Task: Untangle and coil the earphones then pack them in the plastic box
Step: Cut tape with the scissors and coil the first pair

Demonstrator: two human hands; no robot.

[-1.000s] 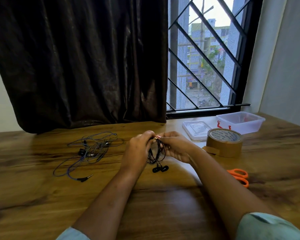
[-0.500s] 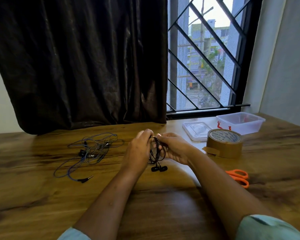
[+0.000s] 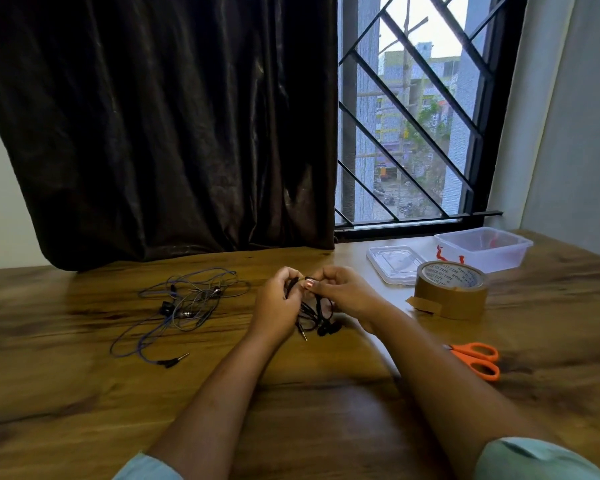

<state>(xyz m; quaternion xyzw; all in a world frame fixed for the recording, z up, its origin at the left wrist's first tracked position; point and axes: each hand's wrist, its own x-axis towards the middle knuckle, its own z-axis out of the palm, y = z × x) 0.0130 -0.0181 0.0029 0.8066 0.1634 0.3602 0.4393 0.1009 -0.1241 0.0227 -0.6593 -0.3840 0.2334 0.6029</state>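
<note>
Both hands meet at the middle of the wooden table. My left hand and my right hand pinch a coil of black earphones between them; its two earbuds and its jack plug hang below the fingers. A tangled heap of blue and grey earphones lies on the table to the left, its jack plug nearest me. The clear plastic box stands open at the back right, with something red inside. Its lid lies flat beside it.
A roll of brown tape stands right of my right hand. Orange-handled scissors lie near my right forearm. A dark curtain and a barred window close off the far edge; a wall runs along the right.
The coil has dropped a little and its jack plug now hangs free below my left hand. Both hands stay together at the same spot.
</note>
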